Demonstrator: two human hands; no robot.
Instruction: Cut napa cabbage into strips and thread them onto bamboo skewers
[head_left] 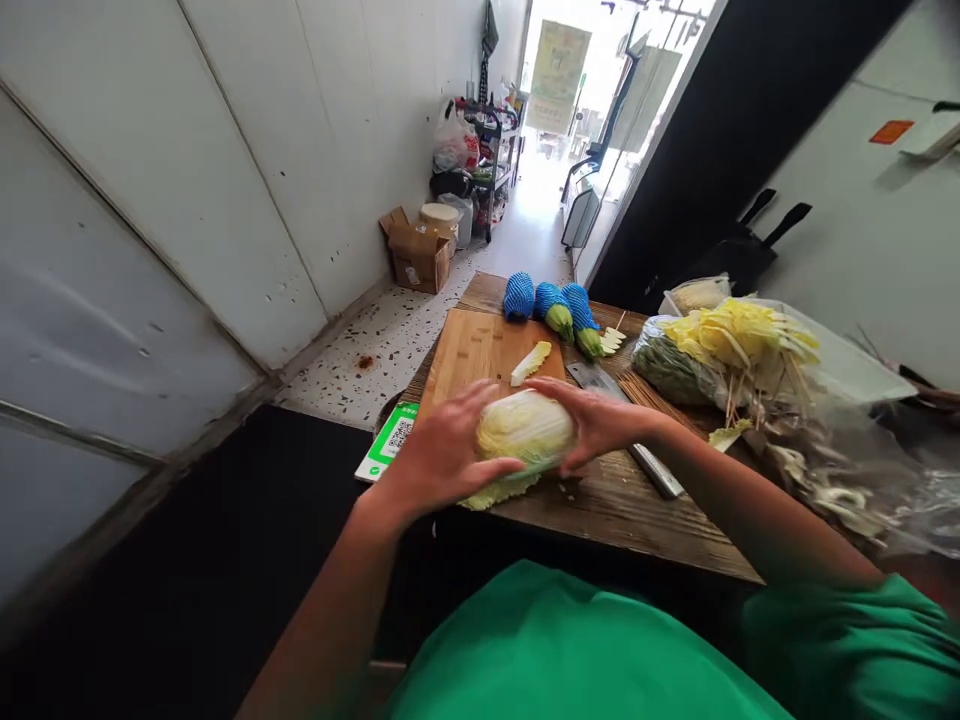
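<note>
A pale yellow napa cabbage [526,430] lies sideways between my two hands, over the near edge of the wooden cutting board [466,348]. My left hand [450,440], slightly blurred, wraps its left end. From the right, my right hand [589,422] grips the other end with the fingers on top and the thumb low. Beneath the cabbage a loose outer leaf [501,492] sticks out towards me. Another cut cabbage leaf [531,362] rests on the board beyond. Right of my right hand is a cleaver [592,378], its metal handle [657,470] pointing towards me.
Vegetables in blue foam nets [551,300] lie at the board's far end. Wooden skewers [652,395] and skewered yellow cabbage leaves [739,335] sit to the right, beside plastic bags [847,470]. A green QR code sign [394,440] stands left of the board. Cardboard box [418,255] on the floor.
</note>
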